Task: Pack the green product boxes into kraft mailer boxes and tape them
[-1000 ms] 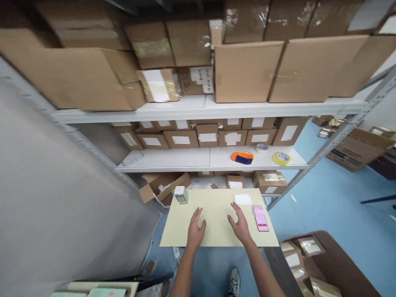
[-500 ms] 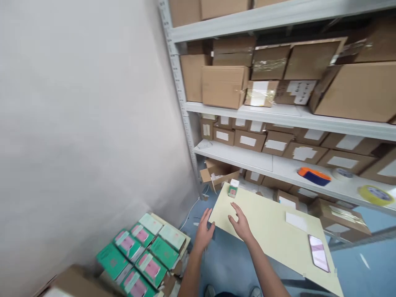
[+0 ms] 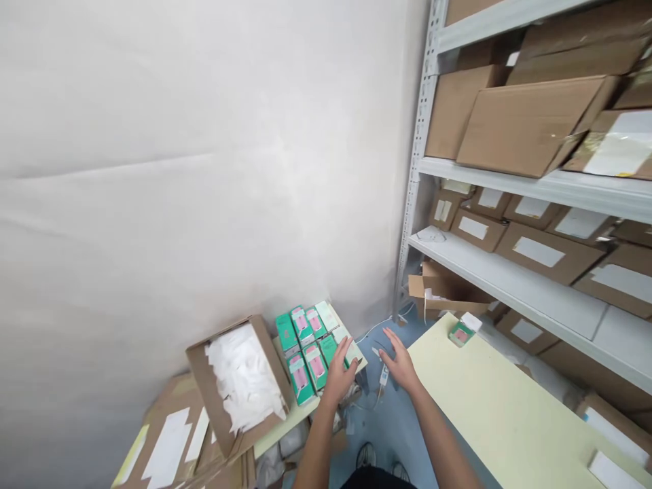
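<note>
My left hand is open and holds nothing; in the view it overlaps the right side of the green and pink boxes on the low table. Whether it touches them I cannot tell. My right hand hangs empty over the gap between two tables, its fingers apart, beside a white power strip on the floor. To its right, a small green box with a white top stands at the corner of the pale yellow table.
An open carton filled with white crumpled material stands left of the green boxes. Metal shelves with cardboard boxes rise on the right. Below them sits an open cardboard box. A cable runs along the blue floor.
The view has swung left, bringing the carton of white material into sight and taking the phone and tape rolls out. Both hands have moved left, away from the yellow table, and stay open.
</note>
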The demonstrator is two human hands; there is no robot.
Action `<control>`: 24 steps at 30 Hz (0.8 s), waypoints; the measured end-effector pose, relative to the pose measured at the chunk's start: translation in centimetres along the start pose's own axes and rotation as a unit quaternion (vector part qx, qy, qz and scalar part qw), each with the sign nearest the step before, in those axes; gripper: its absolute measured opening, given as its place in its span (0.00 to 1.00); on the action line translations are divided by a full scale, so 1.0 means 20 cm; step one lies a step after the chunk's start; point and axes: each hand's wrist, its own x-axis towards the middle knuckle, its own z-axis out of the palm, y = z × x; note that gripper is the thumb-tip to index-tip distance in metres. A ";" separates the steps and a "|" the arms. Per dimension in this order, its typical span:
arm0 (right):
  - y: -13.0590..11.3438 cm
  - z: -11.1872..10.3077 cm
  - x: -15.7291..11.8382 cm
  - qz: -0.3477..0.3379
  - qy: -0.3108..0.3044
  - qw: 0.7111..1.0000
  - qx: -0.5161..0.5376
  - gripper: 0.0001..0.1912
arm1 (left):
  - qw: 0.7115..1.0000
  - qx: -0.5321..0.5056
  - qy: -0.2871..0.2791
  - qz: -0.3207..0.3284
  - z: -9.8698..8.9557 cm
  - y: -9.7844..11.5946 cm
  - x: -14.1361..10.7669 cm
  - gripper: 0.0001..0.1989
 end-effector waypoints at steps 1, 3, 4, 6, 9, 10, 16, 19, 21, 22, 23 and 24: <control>0.00 0.02 -0.01 -0.001 -0.012 1.000 0.006 0.31 | 1.000 0.004 0.010 -0.007 -0.01 0.00 -0.03 0.29; 0.00 0.05 -0.03 -0.005 -0.031 0.999 0.018 0.31 | 0.999 0.011 0.029 -0.017 -0.03 -0.01 -0.10 0.29; 0.01 0.06 -0.04 -0.008 -0.039 0.999 0.025 0.31 | 0.999 0.015 0.036 -0.020 -0.03 -0.01 -0.12 0.29; 0.02 0.06 -0.07 -0.012 -0.051 0.998 0.035 0.31 | 0.998 0.021 0.044 -0.027 -0.02 -0.01 -0.17 0.29; 0.04 0.03 -0.12 -0.007 -0.062 0.997 0.039 0.31 | 0.998 0.023 0.047 -0.043 0.02 0.01 -0.22 0.28; 0.04 0.02 -0.13 -0.004 -0.065 0.997 0.038 0.31 | 0.998 0.023 0.046 -0.049 0.04 0.01 -0.23 0.28; 0.05 -0.06 -0.17 -0.003 -0.051 0.998 0.029 0.31 | 0.997 0.026 0.037 -0.056 0.10 0.05 -0.27 0.28; 0.05 -0.10 -0.17 -0.002 -0.032 0.999 0.018 0.31 | 0.998 0.027 0.030 -0.045 0.12 0.06 -0.26 0.29; 0.06 -0.14 -0.17 0.002 -0.009 1.000 0.006 0.31 | 0.999 0.020 0.010 -0.028 0.16 0.06 -0.21 0.29; 0.07 -0.17 -0.17 0.004 0.008 1.000 -0.003 0.31 | 1.000 0.013 -0.005 -0.016 0.20 0.07 -0.17 0.29; 0.07 -0.22 -0.18 0.006 0.027 1.000 -0.013 0.31 | 1.000 0.006 -0.024 -0.003 0.25 0.08 -0.13 0.29; 0.08 -0.28 -0.19 0.010 0.050 0.998 -0.024 0.31 | 0.999 -0.001 -0.044 0.011 0.31 0.09 -0.08 0.29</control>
